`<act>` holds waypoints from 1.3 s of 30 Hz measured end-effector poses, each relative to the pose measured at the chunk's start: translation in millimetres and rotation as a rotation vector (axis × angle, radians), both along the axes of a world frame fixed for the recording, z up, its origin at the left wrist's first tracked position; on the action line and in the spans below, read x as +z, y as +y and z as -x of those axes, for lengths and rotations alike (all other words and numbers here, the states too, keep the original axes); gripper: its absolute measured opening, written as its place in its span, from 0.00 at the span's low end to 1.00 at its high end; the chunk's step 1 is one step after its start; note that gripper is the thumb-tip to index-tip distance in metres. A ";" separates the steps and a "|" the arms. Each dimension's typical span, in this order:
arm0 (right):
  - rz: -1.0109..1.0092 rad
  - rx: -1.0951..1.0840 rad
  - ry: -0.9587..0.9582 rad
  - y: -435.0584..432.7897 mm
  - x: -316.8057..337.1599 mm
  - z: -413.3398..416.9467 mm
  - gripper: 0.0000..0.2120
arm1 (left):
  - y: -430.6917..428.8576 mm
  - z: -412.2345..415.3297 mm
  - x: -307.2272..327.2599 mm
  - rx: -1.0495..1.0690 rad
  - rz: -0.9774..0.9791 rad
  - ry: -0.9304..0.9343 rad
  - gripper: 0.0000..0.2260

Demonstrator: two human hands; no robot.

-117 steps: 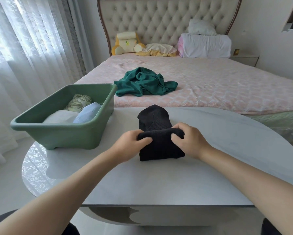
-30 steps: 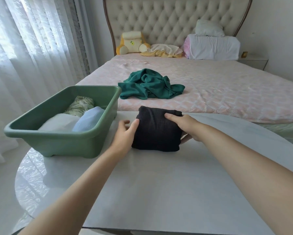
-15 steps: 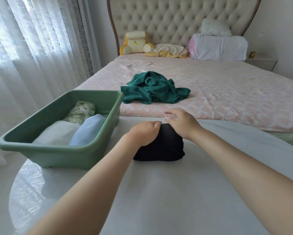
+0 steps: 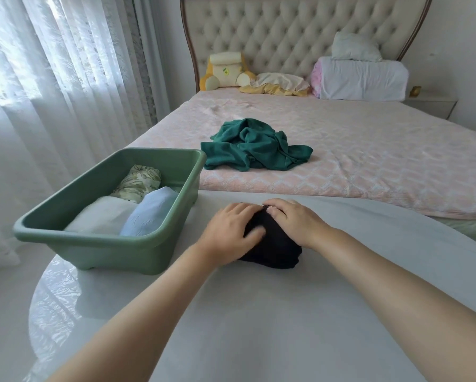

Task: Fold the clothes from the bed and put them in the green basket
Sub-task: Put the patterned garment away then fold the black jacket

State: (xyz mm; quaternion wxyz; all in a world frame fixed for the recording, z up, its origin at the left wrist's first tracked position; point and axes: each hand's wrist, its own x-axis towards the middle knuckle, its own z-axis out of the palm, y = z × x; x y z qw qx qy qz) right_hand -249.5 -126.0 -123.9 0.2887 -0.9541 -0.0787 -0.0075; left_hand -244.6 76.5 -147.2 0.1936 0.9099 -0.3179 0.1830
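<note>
A black garment, folded into a small thick bundle, lies on the white table just right of the green basket. My left hand wraps over its left side. My right hand presses on its top right, and the two hands' fingertips nearly meet. Most of the bundle's top is hidden under them. The basket holds a white, a light blue and a floral folded piece. A dark green garment lies crumpled on the pink bed.
The table's far edge meets the foot of the bed. Sheer curtains hang at the left. Pillows and a yellow plush toy sit by the headboard, and a nightstand stands at the back right.
The black garment went from a long strip to a compact bundle. Both hands moved from its sides onto its top, and the view shifted closer and to the left.
</note>
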 end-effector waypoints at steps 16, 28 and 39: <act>0.446 -0.135 -0.226 20.2 -17.4 68.4 0.49 | -10.8 31.6 13.9 0.369 -0.161 0.291 0.37; 0.305 0.082 -0.285 15.7 -40.0 74.2 0.64 | -10.7 39.5 26.5 0.430 0.743 1.001 0.32; 0.368 -0.040 -0.527 31.0 -53.7 52.8 0.52 | -5.3 46.9 39.5 0.390 0.146 0.543 0.25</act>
